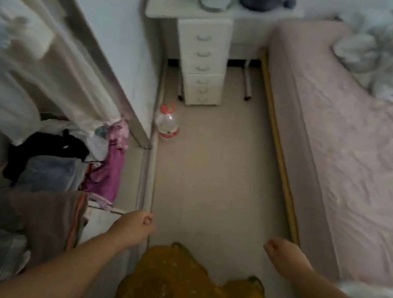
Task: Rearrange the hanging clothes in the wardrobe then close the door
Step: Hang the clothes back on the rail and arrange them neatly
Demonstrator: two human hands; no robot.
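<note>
- The open wardrobe (52, 148) fills the left side of the view; its pale interior holds a jumble of cloth, and the whole picture is blurred.
- A long cream-white hanging garment (40, 76) dominates the upper left, draping down from about 10 o'clock toward the wardrobe's floor, its lower hem gathered near the frame.
- Below it lies a heap of clothes: a crumpled black garment (45, 150), a folded grey-blue cloth (49, 173) and a bright magenta-pink garment (110, 171) at the heap's right edge.
- Nearer the person, a brown-grey folded cloth (50, 218) rests at the wardrobe's front, at about 8 o'clock.
- A grey-edged wardrobe frame or door edge (107, 66) slants from the top left down to the floor track; I cannot tell which of the two it is.
- The left hand (134, 227) is curled into a loose fist and holds nothing; it hangs just beside the wardrobe's lower track, the heap of clothes at its 10 o'clock and the brown-grey cloth just to its left.
- The right hand (284, 252) is likewise loosely closed and empty, well apart from the wardrobe, next to the pink-sheeted bed (346, 164) at 3 o'clock.
- Neither hand touches any clothing.
- At 12 o'clock stands a white chest of small drawers (203, 62), with a clear plastic bottle with red cap (167, 124) on the beige floor near it.
</note>
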